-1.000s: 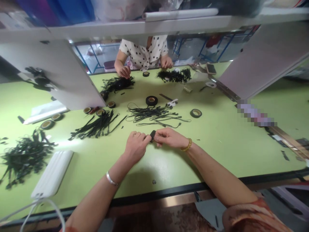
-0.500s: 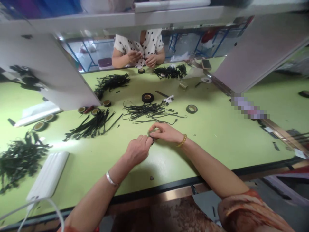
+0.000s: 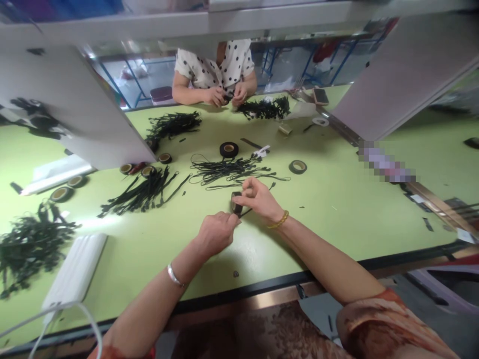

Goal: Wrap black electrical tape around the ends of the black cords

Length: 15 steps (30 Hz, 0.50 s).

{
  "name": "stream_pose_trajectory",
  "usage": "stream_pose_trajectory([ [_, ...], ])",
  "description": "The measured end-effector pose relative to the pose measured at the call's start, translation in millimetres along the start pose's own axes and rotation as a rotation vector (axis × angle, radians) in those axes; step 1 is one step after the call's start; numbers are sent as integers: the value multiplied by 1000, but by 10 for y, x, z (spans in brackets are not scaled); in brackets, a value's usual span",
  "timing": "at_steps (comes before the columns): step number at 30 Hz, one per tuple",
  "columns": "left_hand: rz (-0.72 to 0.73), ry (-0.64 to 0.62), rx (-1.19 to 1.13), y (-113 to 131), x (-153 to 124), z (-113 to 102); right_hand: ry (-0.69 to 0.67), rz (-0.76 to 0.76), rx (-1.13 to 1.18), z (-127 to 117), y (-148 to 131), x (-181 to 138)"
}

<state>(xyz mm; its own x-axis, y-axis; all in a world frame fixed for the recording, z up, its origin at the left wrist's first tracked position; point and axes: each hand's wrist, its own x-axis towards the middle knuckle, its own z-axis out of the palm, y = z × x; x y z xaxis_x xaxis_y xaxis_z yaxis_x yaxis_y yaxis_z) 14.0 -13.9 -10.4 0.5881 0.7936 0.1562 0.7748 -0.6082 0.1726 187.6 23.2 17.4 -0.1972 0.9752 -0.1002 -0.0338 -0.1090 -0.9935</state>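
Tape roll: a small black tape roll [image 3: 235,202] is held up just above the green table [image 3: 337,214], near its middle and just in front of the loose cable pile [image 3: 232,172].
Change: half a second ago both hands were bunched together low over the table and hid the roll. Now the right hand has risen and drawn away, and the roll shows upright.
Right hand: the right hand [image 3: 259,200] is clamped on the roll, thumb and fingers pinching its right side.
Left hand: the left hand [image 3: 216,233] sits nearer and lower, just apart from the roll. Its fingers are curled closed on the near end of a thin black strand [image 3: 245,213] that runs up to the roll.
Open room: bare tabletop lies to the right of the hands and between them and the dark front edge.
Edges: a bundle of black ties [image 3: 144,192] lies well to the left and a white power bank [image 3: 77,271] near the front left. A spare tape ring [image 3: 298,166] lies beyond on the right.
Far side: a co-worker's hands [image 3: 224,94] now rest together at the far edge.
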Motion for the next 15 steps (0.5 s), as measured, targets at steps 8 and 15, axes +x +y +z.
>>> stream_pose_trajectory([
  [8, -354, -42, -531, -69, 60, -107, -174, -337, -148, -106, -46, -36],
  [15, -451, 12, -1029, -114, 95, -164, -316, -495, -281, -221, -145, -24],
])
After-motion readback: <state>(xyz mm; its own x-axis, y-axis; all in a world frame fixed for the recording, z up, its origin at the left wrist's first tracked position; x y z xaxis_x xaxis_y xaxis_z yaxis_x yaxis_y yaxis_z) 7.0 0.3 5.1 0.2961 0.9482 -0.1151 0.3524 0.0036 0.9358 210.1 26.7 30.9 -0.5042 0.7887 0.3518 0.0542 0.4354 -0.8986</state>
